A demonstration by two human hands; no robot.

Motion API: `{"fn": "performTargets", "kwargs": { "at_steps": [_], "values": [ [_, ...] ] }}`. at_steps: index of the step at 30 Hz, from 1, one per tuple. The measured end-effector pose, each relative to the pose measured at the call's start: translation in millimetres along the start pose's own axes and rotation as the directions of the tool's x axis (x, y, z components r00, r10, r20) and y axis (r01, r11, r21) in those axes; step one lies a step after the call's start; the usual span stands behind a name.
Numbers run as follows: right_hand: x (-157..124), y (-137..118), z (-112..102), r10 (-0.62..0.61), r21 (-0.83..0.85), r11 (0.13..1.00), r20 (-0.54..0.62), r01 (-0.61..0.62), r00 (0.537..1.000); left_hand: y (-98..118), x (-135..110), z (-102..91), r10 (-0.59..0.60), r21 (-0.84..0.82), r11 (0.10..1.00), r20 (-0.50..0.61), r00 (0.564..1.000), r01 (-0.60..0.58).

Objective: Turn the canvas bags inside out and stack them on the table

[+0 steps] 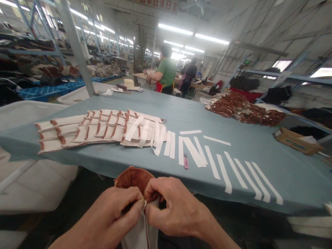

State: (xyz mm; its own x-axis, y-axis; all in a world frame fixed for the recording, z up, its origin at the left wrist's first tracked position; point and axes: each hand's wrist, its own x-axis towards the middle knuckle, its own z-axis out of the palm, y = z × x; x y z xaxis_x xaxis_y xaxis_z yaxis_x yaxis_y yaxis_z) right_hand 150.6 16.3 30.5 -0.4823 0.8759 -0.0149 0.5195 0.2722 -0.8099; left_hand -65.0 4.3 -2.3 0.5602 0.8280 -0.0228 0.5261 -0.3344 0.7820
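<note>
— Holding what, and where?
— Gripping a white fabric piece with brown trim low down, below and just in front of the near edge of the blue-grey table, not resting on it
— And with the hands how?
— With the left hand pinching the white edge between thumb and forefinger; with the right hand pinching the same edge just beside, with fingertips touching and the other fingers curled in; neither spread
— Anything else lying about?
— Up on the table: a fanned row of similar pieces to the left, loose white strips to the right of them, a small pink cutter among the strips, a heap of brown-trimmed pieces further back. Beyond, a person in a green top at another bench, well apart
— Likely to go wrong how?
— Probably by slipping: so narrow a margin, fingertips alone, nothing underneath for support; easy to lose the edge or drop the piece towards the floor. Also by pulling unevenly, skewing or creasing that edge. Hard to judge, though, with the pinch point mostly hidden behind the thumbs
— And the cutter?
— Lying well clear of both hands; a worry only if reaching blindly across the strips
</note>
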Motion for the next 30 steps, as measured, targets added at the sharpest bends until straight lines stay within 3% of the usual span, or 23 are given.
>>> {"fn": "performTargets", "kwargs": {
  "at_steps": [2,6,12,17,23,30],
  "values": [
    [2.0,3.5,-2.3,-0.003,0.003,1.0,0.044,0.003,0.999,-0.9,0.3,-3.0,-0.06,-0.07,0.996,0.042,0.997,0.062],
    [6.1,12.3,-7.1,0.032,0.191,0.979,0.168,-0.064,0.985,1.6,1.7,-10.4,-0.07,-0.245,0.965,0.106,0.992,0.094],
    [3.9,24.7,0.0,0.022,0.297,0.953,0.155,-0.068,0.988,-1.6,2.9,-6.7,-0.121,-0.226,0.965,0.079,0.99,0.136],
    [2.3,30.5,8.4,0.054,0.448,0.885,0.174,-0.128,0.983,-6.7,4.8,-0.2,0.03,-0.099,0.994,-0.065,0.997,-0.037],
    [1.0,40.9,11.1,0.076,0.573,0.799,0.205,-0.183,0.976,-0.8,4.6,-0.6,0.284,0.047,0.959,-0.189,0.94,-0.28],
    [-4.1,42.9,17.3,0.1,0.635,0.748,0.182,-0.194,0.978,10.3,8.7,0.7,0.39,0.146,0.92,-0.243,0.888,-0.364]
  ]
}}
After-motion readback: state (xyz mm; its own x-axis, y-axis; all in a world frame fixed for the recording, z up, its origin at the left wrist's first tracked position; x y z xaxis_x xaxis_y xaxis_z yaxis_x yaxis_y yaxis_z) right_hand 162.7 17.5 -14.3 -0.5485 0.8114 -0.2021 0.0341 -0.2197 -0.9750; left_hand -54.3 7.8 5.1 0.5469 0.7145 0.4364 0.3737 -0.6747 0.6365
